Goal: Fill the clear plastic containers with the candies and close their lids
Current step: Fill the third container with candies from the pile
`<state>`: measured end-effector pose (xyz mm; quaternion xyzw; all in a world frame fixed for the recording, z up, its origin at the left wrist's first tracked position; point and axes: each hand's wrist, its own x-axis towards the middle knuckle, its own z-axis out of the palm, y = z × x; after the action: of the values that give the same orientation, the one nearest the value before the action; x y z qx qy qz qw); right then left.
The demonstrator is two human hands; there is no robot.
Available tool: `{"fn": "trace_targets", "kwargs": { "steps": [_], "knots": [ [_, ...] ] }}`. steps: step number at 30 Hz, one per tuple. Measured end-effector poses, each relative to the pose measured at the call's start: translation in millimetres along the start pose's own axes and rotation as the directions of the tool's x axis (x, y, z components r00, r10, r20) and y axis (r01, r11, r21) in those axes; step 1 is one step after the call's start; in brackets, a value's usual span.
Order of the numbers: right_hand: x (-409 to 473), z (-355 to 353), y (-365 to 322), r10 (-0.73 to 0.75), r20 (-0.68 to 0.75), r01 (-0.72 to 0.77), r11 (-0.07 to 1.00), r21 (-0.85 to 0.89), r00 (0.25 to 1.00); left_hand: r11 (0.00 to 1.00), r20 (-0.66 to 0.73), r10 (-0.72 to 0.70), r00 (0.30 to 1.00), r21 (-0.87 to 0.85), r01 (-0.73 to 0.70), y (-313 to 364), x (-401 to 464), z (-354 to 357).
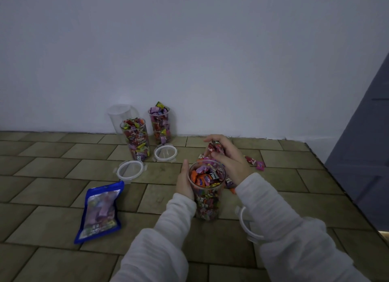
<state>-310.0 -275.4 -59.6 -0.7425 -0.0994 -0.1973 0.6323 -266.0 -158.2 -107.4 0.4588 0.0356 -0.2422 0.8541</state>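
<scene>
Our left hand (184,181) grips the near clear container (207,194), nearly full w/ candies, upright on the tiled surface (52,189). Our right hand (227,155) clutches a bunch of candies (215,148) just behind its rim.

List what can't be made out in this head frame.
- Lid at right: mostly hidden by the right sleeve.
- Empty container at the wall: lower part hidden behind a filled container.
- Loose candies: partly hidden behind the right hand; count unclear.
- Left hand: fingers hidden behind the near container.
- Blue bag: print blurred, unreadable.
</scene>
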Motion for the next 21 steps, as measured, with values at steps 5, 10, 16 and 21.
{"fn": "trace_targets", "kwargs": {
  "steps": [5, 10, 16, 21],
  "knots": [
    [-2.3, 0.6, 3.1, -0.01, 0.074, 0.012, 1.0, -0.029, 0.997, 1.0, 0.017, -0.023, 1.0, -0.008, 0.023, 0.1, 1.7, -1.2],
    [-1.0, 1.3, 7.1, -0.015, 0.105, 0.026, 0.995, -0.102, 0.994, 0.999, 0.035, -0.024, 0.999, -0.031, 0.025, -1.8, 2.6, -1.5],
    [-4.4, 0.5, 2.2, 0.001, 0.164, 0.016, 0.994, -0.104, 0.987, 0.998, 0.097, -0.021, 0.995, -0.053, 0.026, -3.7, 4.8, -2.3],
    [-6.0, -4.5, -1.4, -0.004, 0.129, 0.016, 0.996, -0.093, 0.992, 1.0, 0.052, 0.014, 0.999, -0.015, -0.014, -5.7, 9.3, -6.2]
  ]
}}
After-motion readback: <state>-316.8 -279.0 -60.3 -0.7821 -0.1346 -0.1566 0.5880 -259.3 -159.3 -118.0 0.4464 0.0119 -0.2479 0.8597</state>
